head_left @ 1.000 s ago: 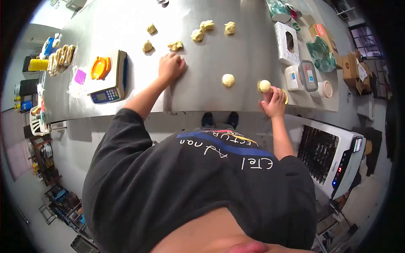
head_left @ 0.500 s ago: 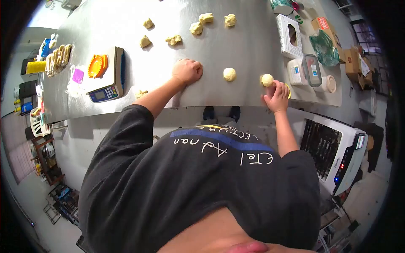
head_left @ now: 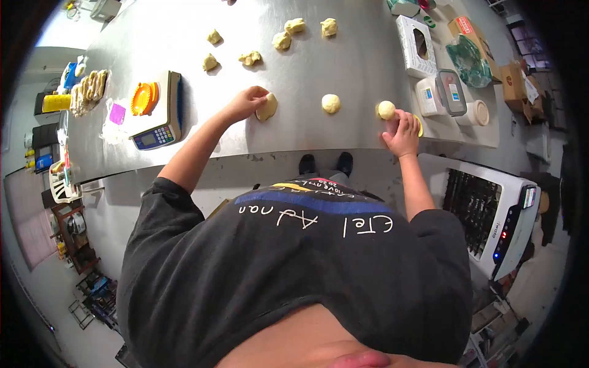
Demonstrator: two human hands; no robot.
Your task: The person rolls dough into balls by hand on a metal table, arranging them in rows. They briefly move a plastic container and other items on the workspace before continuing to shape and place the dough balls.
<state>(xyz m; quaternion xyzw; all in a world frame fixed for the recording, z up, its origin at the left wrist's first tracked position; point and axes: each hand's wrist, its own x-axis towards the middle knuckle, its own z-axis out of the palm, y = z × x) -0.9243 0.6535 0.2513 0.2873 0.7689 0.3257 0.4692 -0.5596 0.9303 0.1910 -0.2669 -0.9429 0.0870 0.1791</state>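
Observation:
My left hand (head_left: 246,103) pinches the near-left edge of a flattened piece of dough (head_left: 267,108) on the steel table. To its right lies a smooth round dough ball (head_left: 331,103). A second dough ball (head_left: 386,110) sits farther right, just beyond the fingertips of my right hand (head_left: 403,133). That hand rests on the table with thumb and fingers apart. Along its outer side shows the curved rim of a yellow object (head_left: 419,126), mostly hidden by the hand. Several rough dough lumps (head_left: 250,58) are scattered farther back.
A digital scale (head_left: 158,116) with an orange dumpling mould (head_left: 144,99) stands left, near a purple square (head_left: 117,114). On the right are plastic tubs (head_left: 432,97), a white box (head_left: 415,46) and a green bag (head_left: 469,64). An air cooler (head_left: 512,214) stands beside the table.
My left hand was a fist pressed on the table; it has shifted left and holds the edge of the flattened dough, now exposed. My right hand has stayed beside the ball.

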